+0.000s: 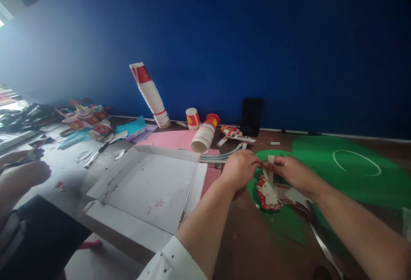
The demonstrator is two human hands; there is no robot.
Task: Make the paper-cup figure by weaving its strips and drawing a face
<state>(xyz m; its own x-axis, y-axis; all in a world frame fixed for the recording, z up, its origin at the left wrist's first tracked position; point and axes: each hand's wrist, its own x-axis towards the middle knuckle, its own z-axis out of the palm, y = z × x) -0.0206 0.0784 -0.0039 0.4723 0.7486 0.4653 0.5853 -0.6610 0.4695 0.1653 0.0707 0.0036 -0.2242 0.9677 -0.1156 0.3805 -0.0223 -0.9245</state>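
Over the green paper, my left hand (241, 166) and my right hand (291, 172) meet, fingertips almost touching. Between them is a narrow white strip (271, 160), perhaps paper or tape; the fingers of both hands are pinched at it. Just below lies a cut paper piece (269, 194) with a white middle and a ragged red-and-yellow fringe. Pale paper scraps (296, 196) rest beneath my right wrist. Part of the pinch is hidden by the fingers themselves.
Left of my arms sits a shallow white box lid (154, 181) on pink paper (173, 139). A tall leaning cup stack (152, 98), a tipped cup stack (204, 136) and a dark phone-like slab (252, 117) stand by the blue partition (224, 49). Another person's arm (22, 177) reaches in at left.
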